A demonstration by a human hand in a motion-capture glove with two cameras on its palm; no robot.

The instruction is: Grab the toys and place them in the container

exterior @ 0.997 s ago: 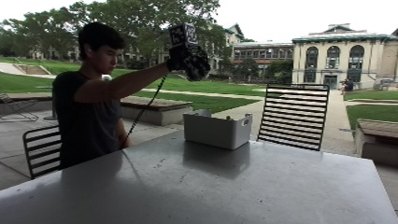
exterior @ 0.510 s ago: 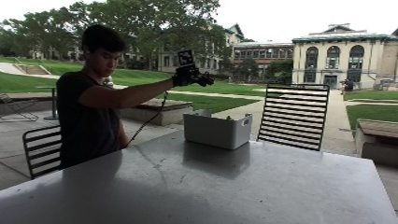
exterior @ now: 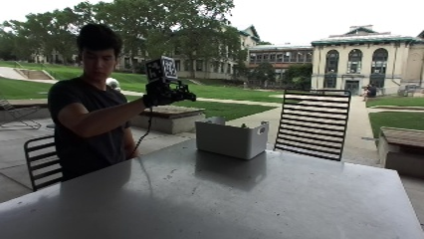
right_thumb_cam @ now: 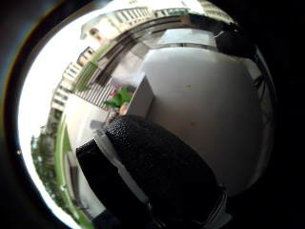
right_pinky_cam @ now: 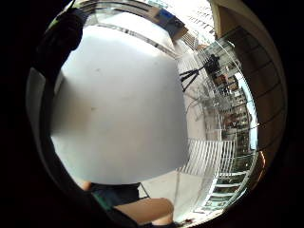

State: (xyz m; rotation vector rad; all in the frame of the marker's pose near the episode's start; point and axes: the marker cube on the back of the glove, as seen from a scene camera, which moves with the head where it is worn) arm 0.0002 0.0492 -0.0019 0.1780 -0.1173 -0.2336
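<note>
**Above the table, short of the container**

Outside view: my gloved right hand point(exterior: 165, 93) hangs in the air near the white container point(exterior: 231, 138) on the table point(exterior: 218, 199), fingers relaxed, gripping nothing.

Thumb-side palm view: something green and orange, likely toys point(right_thumb_cam: 119, 99), sits inside the container.

Little-finger-side palm view: bare tabletop below. Such toys probably handle light; I'd pinch one by its body.

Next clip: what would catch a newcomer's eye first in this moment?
The gloved right hand, raised in the air above the table and holding nothing, short of the container. Then the white container at the table's far edge, with a black slatted chair behind it. The thumb side palm view shows green and orange toys already inside it.
</note>
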